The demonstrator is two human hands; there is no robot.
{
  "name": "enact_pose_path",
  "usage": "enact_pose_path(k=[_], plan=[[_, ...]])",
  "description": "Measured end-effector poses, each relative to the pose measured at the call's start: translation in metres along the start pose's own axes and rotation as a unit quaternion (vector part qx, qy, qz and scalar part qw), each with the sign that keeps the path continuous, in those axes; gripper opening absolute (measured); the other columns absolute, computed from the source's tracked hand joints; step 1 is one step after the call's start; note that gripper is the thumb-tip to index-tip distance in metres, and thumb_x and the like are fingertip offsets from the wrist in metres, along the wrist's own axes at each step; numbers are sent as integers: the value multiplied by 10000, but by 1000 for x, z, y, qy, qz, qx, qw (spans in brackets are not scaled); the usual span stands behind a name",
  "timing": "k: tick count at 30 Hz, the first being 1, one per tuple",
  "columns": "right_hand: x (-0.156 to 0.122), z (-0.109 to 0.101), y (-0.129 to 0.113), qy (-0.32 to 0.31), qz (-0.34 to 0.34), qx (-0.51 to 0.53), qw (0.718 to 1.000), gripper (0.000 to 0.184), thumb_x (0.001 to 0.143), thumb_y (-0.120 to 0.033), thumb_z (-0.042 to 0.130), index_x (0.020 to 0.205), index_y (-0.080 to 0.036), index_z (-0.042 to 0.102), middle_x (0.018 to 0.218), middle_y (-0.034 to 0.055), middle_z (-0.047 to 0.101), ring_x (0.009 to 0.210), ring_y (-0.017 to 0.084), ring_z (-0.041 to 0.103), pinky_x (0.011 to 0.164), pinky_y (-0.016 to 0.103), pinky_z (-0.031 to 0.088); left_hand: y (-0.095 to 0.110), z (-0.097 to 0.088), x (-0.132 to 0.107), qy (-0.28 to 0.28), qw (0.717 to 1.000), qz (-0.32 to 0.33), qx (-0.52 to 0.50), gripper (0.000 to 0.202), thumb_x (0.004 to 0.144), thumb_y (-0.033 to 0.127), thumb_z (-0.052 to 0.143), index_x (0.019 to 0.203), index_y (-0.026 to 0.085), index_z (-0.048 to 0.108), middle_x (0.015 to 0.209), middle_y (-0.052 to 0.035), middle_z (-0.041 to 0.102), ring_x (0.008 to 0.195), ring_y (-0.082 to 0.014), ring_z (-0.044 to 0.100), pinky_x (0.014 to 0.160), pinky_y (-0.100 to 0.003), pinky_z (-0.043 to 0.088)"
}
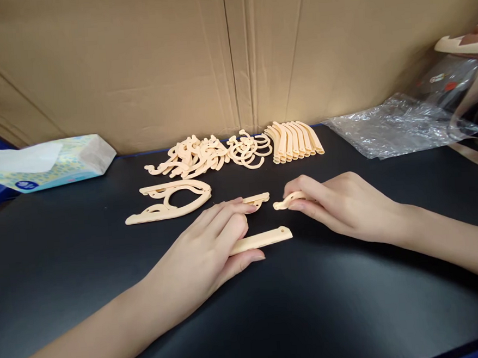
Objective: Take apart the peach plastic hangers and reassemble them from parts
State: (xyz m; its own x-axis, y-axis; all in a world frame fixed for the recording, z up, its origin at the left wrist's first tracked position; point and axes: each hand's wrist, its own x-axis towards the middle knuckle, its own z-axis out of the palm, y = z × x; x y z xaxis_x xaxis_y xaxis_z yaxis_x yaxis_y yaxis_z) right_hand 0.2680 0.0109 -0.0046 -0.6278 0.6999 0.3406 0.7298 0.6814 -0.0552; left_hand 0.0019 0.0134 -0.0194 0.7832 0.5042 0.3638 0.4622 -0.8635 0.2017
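My left hand (216, 240) is closed round a cream plastic hanger piece whose straight arm (263, 239) sticks out to the right, with a small hole near its end. A second arm with a curved brace (257, 199) shows beyond the fingers; the hand hides where the two meet. To the right, my right hand (343, 207) pinches a small curved cream hook (287, 200) between thumb and forefinger, a short gap away from the left hand's piece. An assembled folding hanger (184, 210) lies flat just behind my left hand.
At the back lie a heap of curved pieces (192, 157), several C-shaped pieces (247, 151) and a row of hanger arms (296, 139). A tissue pack (61, 161) is at the left and a clear plastic bag (391, 127) at the right. Cardboard (153, 65) stands behind the black table (293, 317).
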Motion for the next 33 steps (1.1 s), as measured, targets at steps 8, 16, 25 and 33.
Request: enact_pose_path(k=[8, 16, 25, 33], plan=[[1, 1, -4, -20, -16, 47, 999, 270, 1046, -296, 300, 958, -198, 536, 768, 25, 687, 564, 124, 600, 500, 228, 358, 0, -3, -1, 17, 1000, -13, 14, 166, 1030, 320, 416, 937, 208, 495, 1231, -54, 608, 1222, -171, 556, 1040, -275, 425], [-4, 7, -4, 3, -68, 81, 994, 220, 1000, -139, 338, 1090, -166, 537, 989, 83, 707, 771, 160, 675, 611, 247, 470, 0, -2, 0, 3, 1000, -13, 7, 180, 1035, 311, 402, 906, 209, 474, 1309, -46, 547, 1261, -146, 514, 1064, -251, 385], [-1, 7, -6, -13, -25, 174, 984, 279, 1010, -249, 426, 1223, -136, 565, 913, 19, 712, 687, 120, 643, 615, 239, 440, 0, 0, 0, 0, 1000, -18, 12, 200, 1034, 319, 401, 876, 209, 454, 1311, -47, 529, 1268, -166, 491, 1060, -291, 376], [4, 3, -10, -46, 73, 338, 937, 298, 1025, -334, 398, 975, -166, 639, 712, -36, 549, 604, 88, 489, 583, 222, 375, 0, -2, 0, 3, 1000, -14, -3, 181, 1039, 284, 396, 881, 208, 439, 1284, -50, 539, 1298, -138, 461, 1090, -233, 325]])
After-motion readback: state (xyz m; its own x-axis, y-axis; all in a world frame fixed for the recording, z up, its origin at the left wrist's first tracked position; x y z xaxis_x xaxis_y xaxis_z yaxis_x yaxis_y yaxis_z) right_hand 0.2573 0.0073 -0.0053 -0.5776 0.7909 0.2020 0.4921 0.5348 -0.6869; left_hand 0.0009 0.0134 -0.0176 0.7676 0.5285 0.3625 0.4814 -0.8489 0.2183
